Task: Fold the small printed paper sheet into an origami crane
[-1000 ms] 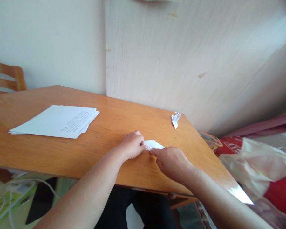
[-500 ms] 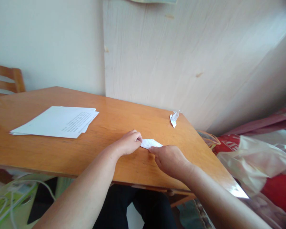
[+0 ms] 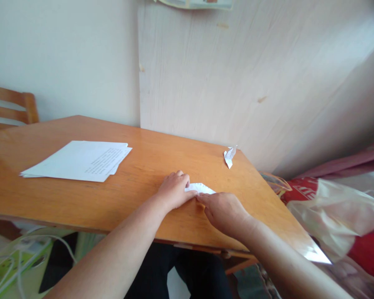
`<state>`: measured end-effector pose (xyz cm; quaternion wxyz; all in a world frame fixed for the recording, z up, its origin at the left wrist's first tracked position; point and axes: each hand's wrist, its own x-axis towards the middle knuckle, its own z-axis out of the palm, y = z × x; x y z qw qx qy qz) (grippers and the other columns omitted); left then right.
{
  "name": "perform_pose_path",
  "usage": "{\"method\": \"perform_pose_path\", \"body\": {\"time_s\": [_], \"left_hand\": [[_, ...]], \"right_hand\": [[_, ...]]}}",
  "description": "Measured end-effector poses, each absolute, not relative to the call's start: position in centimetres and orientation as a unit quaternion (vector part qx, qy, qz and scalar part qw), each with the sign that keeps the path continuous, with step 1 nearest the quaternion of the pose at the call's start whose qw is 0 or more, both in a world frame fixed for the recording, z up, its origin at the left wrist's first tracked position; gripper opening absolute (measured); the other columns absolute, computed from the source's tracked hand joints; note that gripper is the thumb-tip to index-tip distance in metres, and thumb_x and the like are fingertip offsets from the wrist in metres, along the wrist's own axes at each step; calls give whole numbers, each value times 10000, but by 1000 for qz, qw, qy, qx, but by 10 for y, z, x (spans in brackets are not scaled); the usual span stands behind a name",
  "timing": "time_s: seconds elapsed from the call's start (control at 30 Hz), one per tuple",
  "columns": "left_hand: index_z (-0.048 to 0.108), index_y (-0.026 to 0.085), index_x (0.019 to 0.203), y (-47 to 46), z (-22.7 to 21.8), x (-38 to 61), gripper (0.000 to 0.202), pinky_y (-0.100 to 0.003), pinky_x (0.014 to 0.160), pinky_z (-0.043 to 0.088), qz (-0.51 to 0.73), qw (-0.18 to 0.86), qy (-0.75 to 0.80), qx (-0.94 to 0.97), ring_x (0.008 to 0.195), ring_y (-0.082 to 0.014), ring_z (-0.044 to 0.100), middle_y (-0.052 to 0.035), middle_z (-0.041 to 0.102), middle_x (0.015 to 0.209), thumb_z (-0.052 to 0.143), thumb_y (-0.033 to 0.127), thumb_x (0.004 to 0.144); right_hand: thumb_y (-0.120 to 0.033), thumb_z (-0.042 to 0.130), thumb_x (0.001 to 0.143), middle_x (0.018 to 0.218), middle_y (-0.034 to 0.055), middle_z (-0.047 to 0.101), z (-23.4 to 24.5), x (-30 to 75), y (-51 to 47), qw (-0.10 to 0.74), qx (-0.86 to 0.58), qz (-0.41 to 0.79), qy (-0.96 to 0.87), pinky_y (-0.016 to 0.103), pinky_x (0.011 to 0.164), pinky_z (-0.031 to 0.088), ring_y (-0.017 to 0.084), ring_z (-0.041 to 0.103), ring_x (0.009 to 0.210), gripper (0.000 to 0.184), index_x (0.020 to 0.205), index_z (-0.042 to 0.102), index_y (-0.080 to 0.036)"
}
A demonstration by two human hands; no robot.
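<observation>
A small piece of folded white paper (image 3: 202,187) lies flat on the wooden table between my hands. My left hand (image 3: 175,189) grips its left end, with the thumb stretched along the near edge and the other fingers curled. From the right, my right hand (image 3: 223,206) presses an index finger onto the near edge, close to the left thumb tip. The right hand's other fingers are folded under and partly hidden. Further back, near the table's far right corner, stands a folded paper figure (image 3: 229,157), apart from both hands.
A stack of printed paper sheets (image 3: 76,160) lies on the left of the table (image 3: 156,151). A wall panel (image 3: 199,83) rises behind the far edge. Plastic bags (image 3: 339,211) sit past the right edge. Cables and a green power strip (image 3: 21,265) are below left.
My left thumb has stretched out along the paper's near edge toward the right index finger, which stays pressed there. The view has shifted slightly.
</observation>
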<state>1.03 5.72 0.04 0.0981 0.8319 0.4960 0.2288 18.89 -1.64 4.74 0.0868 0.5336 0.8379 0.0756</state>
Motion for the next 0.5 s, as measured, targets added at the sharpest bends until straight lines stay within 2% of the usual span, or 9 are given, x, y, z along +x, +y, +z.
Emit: {"method": "perform_pose_path", "body": {"time_s": [0.1, 0.23, 0.5], "left_hand": [[616, 223, 891, 58, -1, 12, 256, -338, 794, 442, 220, 100, 500, 832, 923, -246, 597, -63, 624, 996, 672, 465, 827], [622, 229, 915, 63, -1, 8, 185, -332, 809, 451, 219, 148, 492, 829, 958, -243, 600, -58, 632, 1019, 666, 384, 824], [624, 227, 907, 66, 1, -1, 78, -301, 844, 474, 219, 187, 474, 832, 1002, -217, 600, -48, 635, 1030, 607, 236, 831]], "right_hand": [[-159, 441, 952, 986, 75, 769, 47, 190, -17, 72, 533, 75, 839, 309, 644, 494, 252, 739, 823, 308, 1137, 676, -234], [-151, 444, 945, 1034, 84, 766, 48, 192, -17, 89, 532, 72, 839, 302, 668, 494, 242, 737, 846, 365, 1229, 654, -242], [-182, 450, 951, 988, 95, 770, 51, 191, -18, 91, 545, 68, 831, 297, 657, 480, 250, 738, 844, 359, 1237, 659, -240]]}}
